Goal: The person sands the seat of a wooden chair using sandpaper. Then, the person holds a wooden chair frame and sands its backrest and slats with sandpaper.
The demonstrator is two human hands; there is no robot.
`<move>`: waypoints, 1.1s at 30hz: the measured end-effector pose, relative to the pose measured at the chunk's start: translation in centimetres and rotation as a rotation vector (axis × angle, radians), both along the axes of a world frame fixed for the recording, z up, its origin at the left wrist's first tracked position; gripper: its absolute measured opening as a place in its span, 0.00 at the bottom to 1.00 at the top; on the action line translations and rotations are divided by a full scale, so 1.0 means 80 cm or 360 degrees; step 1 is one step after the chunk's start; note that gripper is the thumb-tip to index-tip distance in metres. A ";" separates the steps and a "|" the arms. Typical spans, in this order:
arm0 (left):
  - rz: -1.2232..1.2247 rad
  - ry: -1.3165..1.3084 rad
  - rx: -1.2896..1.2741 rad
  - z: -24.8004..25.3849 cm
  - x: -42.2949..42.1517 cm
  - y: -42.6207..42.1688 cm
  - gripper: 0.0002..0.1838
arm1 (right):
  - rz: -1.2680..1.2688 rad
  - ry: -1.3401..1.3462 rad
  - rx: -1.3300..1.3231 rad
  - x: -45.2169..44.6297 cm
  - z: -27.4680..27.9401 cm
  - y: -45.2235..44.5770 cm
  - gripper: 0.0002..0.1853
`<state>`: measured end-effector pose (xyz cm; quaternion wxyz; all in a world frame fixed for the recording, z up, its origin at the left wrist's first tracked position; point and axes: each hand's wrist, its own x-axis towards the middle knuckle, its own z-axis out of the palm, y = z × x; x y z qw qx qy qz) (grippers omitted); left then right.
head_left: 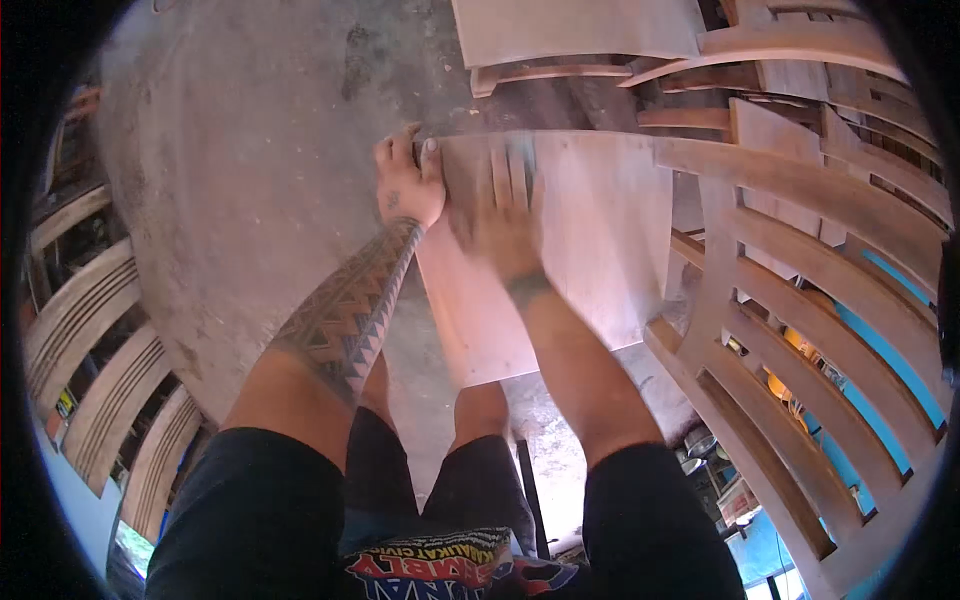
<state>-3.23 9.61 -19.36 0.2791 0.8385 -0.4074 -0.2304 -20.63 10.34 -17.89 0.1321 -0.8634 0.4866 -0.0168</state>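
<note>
A wooden chair lies in front of me, its pale, flat seat (600, 230) facing up and its slatted back (840, 260) on the right. My left hand (410, 180) is closed around the seat's far left corner, thumb on the edge. My right hand (510, 220) lies flat on the seat near that corner, fingers stretched out and blurred by motion. A faint blue-green smear shows by its fingertips; whether anything is under the palm I cannot tell.
Another wooden chair seat (580, 30) stands at the far side, with more chair frames at the upper right. Curved slatted wooden backs (85, 300) line the left. Stained concrete floor (240, 150) lies between. Metal pots (700, 445) sit beyond the near right slats.
</note>
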 end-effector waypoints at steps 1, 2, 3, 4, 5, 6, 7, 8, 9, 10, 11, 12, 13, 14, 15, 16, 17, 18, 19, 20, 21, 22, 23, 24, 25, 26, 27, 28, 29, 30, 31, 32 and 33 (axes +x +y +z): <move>-0.0018 -0.0034 0.0040 0.001 -0.001 0.001 0.25 | 0.0099 0.0016 0.0089 -0.032 0.002 0.054 0.51; -0.0005 0.0015 0.0072 0.005 -0.004 0.001 0.24 | 0.0196 0.0046 0.0177 -0.072 0.012 0.114 0.51; 0.0009 0.0069 0.0103 0.013 -0.006 -0.001 0.24 | 0.0246 0.0066 0.0339 -0.115 0.034 0.179 0.50; 0.0029 0.0113 0.0129 0.016 -0.006 -0.005 0.23 | 0.0299 0.0077 0.0497 -0.144 0.047 0.212 0.50; 0.0019 0.0054 0.0102 0.015 -0.003 -0.009 0.23 | 0.0360 0.0060 0.0427 -0.151 0.041 0.201 0.50; 0.0007 -0.0011 0.0086 0.013 0.000 -0.009 0.22 | 0.0418 0.0035 0.0366 -0.155 0.032 0.194 0.50; -0.0027 -0.0061 0.0090 0.011 -0.004 0.000 0.22 | 0.0455 0.0020 0.0327 -0.157 0.031 0.195 0.50; -0.0033 -0.0012 0.0074 0.008 -0.006 0.010 0.21 | 0.0397 -0.0018 0.0202 -0.125 0.030 0.150 0.50; -0.0032 0.0021 0.0023 0.003 -0.003 0.008 0.21 | 0.0346 -0.0067 0.0041 -0.071 0.025 0.066 0.50; -0.0031 0.0047 -0.0034 0.001 -0.001 0.003 0.21 | 0.0298 -0.0045 0.0066 -0.032 0.022 -0.005 0.50; -0.0016 0.0058 -0.0067 0.002 -0.002 0.000 0.20 | 0.0250 -0.0030 0.0093 -0.005 0.019 -0.047 0.50; -0.0008 0.0064 -0.0094 0.003 0.000 -0.001 0.20 | 0.0205 -0.0121 0.0085 0.005 0.013 -0.053 0.50; -0.0011 0.0079 -0.0108 0.004 0.001 0.002 0.20 | 0.0147 -0.0204 0.0090 0.011 0.011 -0.052 0.50; -0.0006 0.0077 -0.0118 0.003 0.001 0.003 0.20 | 0.0095 -0.0275 0.0100 0.013 0.010 -0.048 0.50; 0.0004 0.0081 -0.0131 -0.001 0.001 0.002 0.20 | 0.0172 -0.0095 0.0022 -0.004 0.008 -0.011 0.50; 0.0023 0.0092 -0.0143 -0.004 0.000 0.003 0.20 | 0.0258 0.0093 -0.0053 -0.037 0.006 0.054 0.49; -0.0001 0.0110 -0.0125 -0.002 0.000 0.004 0.20 | 0.0384 0.0114 0.0060 -0.074 0.012 0.115 0.48; -0.0015 0.0127 -0.0109 0.005 0.001 0.003 0.20 | 0.0520 0.0136 0.0173 -0.116 0.023 0.173 0.47; -0.0018 0.0135 -0.0102 0.009 0.004 0.002 0.21 | 0.0557 0.0073 0.0395 -0.158 0.034 0.228 0.46; 0.0119 0.0073 -0.0102 0.004 -0.009 -0.006 0.21 | 0.0608 0.0005 0.0611 -0.186 0.039 0.249 0.46; 0.0259 -0.0012 -0.0090 -0.006 -0.030 -0.016 0.21 | 0.0764 0.0434 0.0480 -0.181 0.042 0.225 0.46; 0.0374 -0.0112 -0.0050 -0.015 -0.033 -0.010 0.21 | 0.0892 0.0835 0.0352 -0.164 0.042 0.205 0.46; 0.0303 -0.0044 -0.0007 -0.005 -0.023 0.009 0.21 | 0.0734 0.0418 0.0185 -0.138 0.013 0.160 0.47; 0.0236 0.0048 0.0011 0.017 -0.016 0.011 0.21 | 0.0671 0.0382 -0.0237 -0.086 0.027 0.097 0.48; 0.0185 0.0140 -0.0019 0.026 -0.009 0.002 0.21 | 0.0606 0.0229 -0.0338 -0.061 0.006 0.042 0.49; 0.0252 0.0175 -0.0140 0.008 -0.008 0.003 0.21 | 0.0492 0.0123 -0.0244 -0.018 0.004 -0.013 0.48; 0.0308 0.0212 -0.0258 -0.020 -0.010 0.003 0.21 | 0.0367 0.0020 -0.0145 0.011 0.008 -0.044 0.47; 0.0355 0.0249 -0.0376 -0.028 -0.007 0.002 0.21 | 0.0338 0.0009 -0.0158 0.013 0.004 -0.038 0.47; 0.0289 0.0269 -0.0357 -0.035 0.000 0.004 0.22 | 0.0289 0.0007 -0.0156 0.013 0.002 -0.023 0.47; 0.0221 0.0294 -0.0324 -0.024 0.008 0.007 0.22 | 0.0236 0.0010 -0.0140 0.012 0.000 -0.002 0.47; 0.0157 0.0318 -0.0306 -0.019 0.013 0.010 0.23 | 0.0337 0.0135 -0.0204 -0.008 -0.006 0.050 0.48; 0.0185 0.0436 -0.0357 -0.020 0.015 0.013 0.24 | 0.0436 0.0266 -0.0283 -0.038 -0.005 0.120 0.50; 0.0221 0.0561 -0.0418 -0.021 0.015 0.013 0.24 | 0.0560 0.0531 -0.0136 -0.068 0.017 0.188 0.51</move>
